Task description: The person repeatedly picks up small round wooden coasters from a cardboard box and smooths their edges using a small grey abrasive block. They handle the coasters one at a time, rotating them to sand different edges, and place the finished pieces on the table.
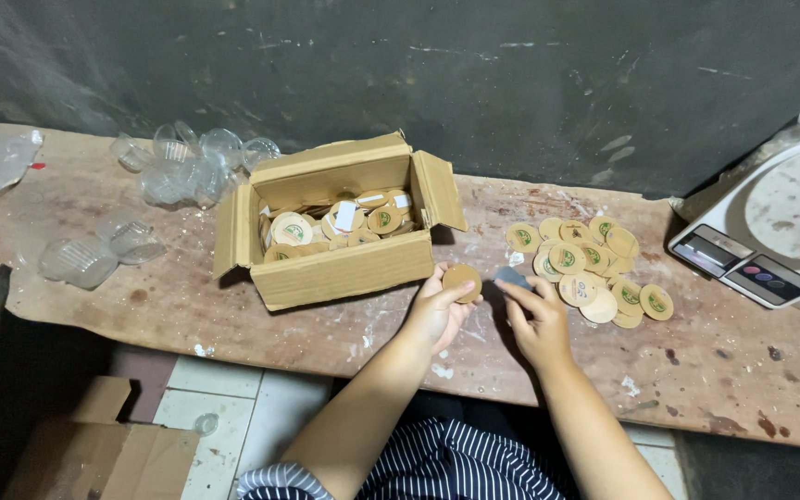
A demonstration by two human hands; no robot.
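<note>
My left hand [437,310] holds a round tan cardboard disc [462,277] up by its edge, just in front of an open cardboard box [340,268]. My right hand [537,319] pinches a small grey-blue piece [512,276] next to the disc, fingertips close to it. The box holds several similar round discs with green marks [340,222]. A loose pile of the same discs [590,268] lies on the worn wooden board [233,315] to the right of my right hand.
A digital scale [770,231] stands at the far right. Clear plastic cups lie in clusters at the back left [192,167] and left [94,255]. A dark wall runs behind. Flattened cardboard [104,454] lies on the tiled floor below.
</note>
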